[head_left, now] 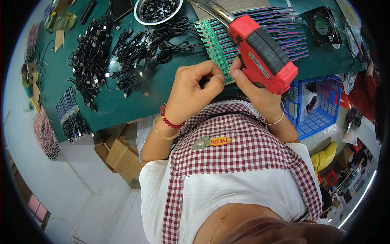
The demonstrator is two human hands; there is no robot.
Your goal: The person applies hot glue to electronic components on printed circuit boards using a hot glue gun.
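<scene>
My right hand (260,95) is wrapped partly round a red and black soldering gun (264,53), its metal barrel pointing up and left. The thumb and forefinger of that hand meet close to my left hand (198,87). My left fingers are pinched together at the near end of a row of green circuit boards (215,49); what they hold is too small to make out. Dark, pink and blue wires (276,30) run rightward from the boards. Black cables (178,45) lead to the boards' left side.
Bundles of black USB cables (91,57) lie on the green table (134,103). At the back stands a white bowl (140,16) of small black parts. A black fan (323,26) sits far right. Below the table edge are a blue crate (321,118) and a cardboard box (124,156).
</scene>
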